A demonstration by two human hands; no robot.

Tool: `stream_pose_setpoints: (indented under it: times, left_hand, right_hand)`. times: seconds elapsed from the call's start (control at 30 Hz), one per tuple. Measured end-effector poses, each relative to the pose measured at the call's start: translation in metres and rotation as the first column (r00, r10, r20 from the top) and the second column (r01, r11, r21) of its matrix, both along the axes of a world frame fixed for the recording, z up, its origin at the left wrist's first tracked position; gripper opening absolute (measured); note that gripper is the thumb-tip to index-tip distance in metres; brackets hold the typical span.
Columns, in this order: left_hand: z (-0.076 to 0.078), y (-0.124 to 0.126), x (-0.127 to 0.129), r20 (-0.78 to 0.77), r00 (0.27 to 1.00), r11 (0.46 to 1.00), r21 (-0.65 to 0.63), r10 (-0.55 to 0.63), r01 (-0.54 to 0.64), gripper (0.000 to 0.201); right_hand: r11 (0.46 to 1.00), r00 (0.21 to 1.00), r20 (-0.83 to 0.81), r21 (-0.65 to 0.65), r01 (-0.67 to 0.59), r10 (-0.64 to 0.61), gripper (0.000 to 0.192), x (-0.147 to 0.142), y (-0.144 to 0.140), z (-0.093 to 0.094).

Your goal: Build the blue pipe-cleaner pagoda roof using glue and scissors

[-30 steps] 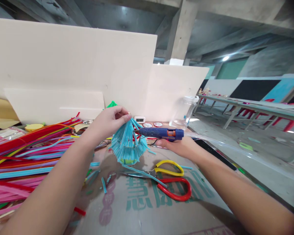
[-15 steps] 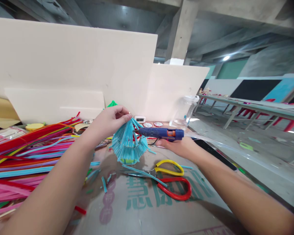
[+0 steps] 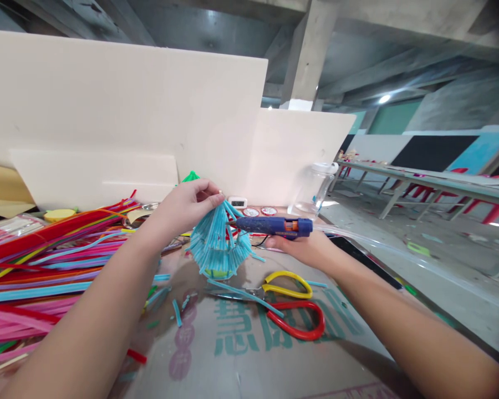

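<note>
My left hand (image 3: pixel 187 206) pinches the top of a cone-shaped bundle of light blue pipe cleaners (image 3: pixel 218 244), whose bottom rests on the cardboard-covered table (image 3: pixel 241 354). My right hand (image 3: pixel 305 249) grips a blue hot glue gun (image 3: pixel 276 226), held level with its nozzle pointing left and touching the upper side of the bundle. Cut blue pieces (image 3: pixel 177 311) lie scattered below the bundle.
Scissors with one yellow and one red handle (image 3: pixel 289 307) lie in front of my right forearm. A large heap of coloured pipe cleaners (image 3: pixel 37 266) fills the left. White boards (image 3: pixel 128 111) stand behind. A clear plastic jar (image 3: pixel 314 188) and a small digital clock (image 3: pixel 237 202) sit at the back.
</note>
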State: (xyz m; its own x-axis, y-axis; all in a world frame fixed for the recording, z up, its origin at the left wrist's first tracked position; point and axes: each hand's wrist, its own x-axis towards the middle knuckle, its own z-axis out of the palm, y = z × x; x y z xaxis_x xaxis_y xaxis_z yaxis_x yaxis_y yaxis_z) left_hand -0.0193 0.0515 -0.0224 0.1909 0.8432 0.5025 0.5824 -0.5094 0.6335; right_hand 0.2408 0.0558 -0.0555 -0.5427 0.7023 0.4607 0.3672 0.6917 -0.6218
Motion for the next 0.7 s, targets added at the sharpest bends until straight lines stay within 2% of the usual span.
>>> stream_pose_setpoints:
  times: [0.4, 0.53, 0.7]
  left_hand:
    - [0.0009, -0.002, 0.0003, 0.009, 1.0, 1.0, -0.015, -0.005, 0.005, 0.028]
    - [0.0024, -0.0035, 0.001, 0.013, 1.0, 1.0, -0.028, 0.013, -0.013, 0.026]
    - [0.0026, -0.0036, 0.001, 0.013, 1.0, 1.0, -0.025, 0.015, -0.015, 0.026]
  right_hand:
    - [0.994, 0.996, 0.021, -0.064, 0.087, -0.086, 0.025, 0.0025, 0.0006, -0.0035]
    - [0.998, 0.999, 0.029, -0.049, 0.04, -0.039, 0.026, 0.0038, 0.0014, -0.0023]
    - [0.997, 0.998, 0.017, -0.057, -0.053, 0.054, 0.036, 0.0021, 0.0001, -0.0003]
